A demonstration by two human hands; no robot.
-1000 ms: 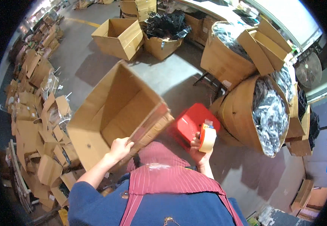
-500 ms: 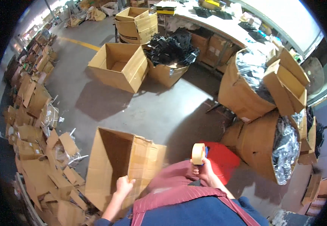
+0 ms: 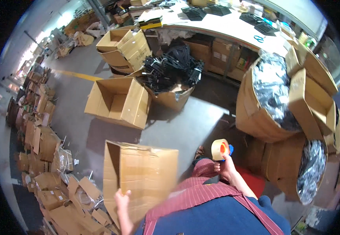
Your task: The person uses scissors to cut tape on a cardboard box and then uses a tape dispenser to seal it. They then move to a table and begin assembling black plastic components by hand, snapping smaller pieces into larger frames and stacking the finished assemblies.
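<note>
My left hand (image 3: 123,199) is closed on the near edge of an empty-looking cardboard box (image 3: 149,172). The box is tilted in front of me, its opening facing left and one broad side turned up toward me. In my right hand (image 3: 226,168) is a tape dispenser (image 3: 219,150) with a wide roll of tan packing tape, an orange core and a blue part. The fingers wrap round its lower end, so the handle is mostly hidden. The dispenser is held up to the right of the box, apart from it.
Ahead stand an open cardboard box (image 3: 119,101) and a carton of black plastic pieces (image 3: 172,72). Large cartons with plastic-wrapped goods (image 3: 272,86) crowd the right. Flattened and torn cardboard (image 3: 70,211) is heaped at left. A white worktable (image 3: 232,31) runs along the back.
The held box has turned, showing more of its broad side and less of its inside. My right hand has moved slightly right with the tape dispenser. The view has shifted, and a foot now shows.
</note>
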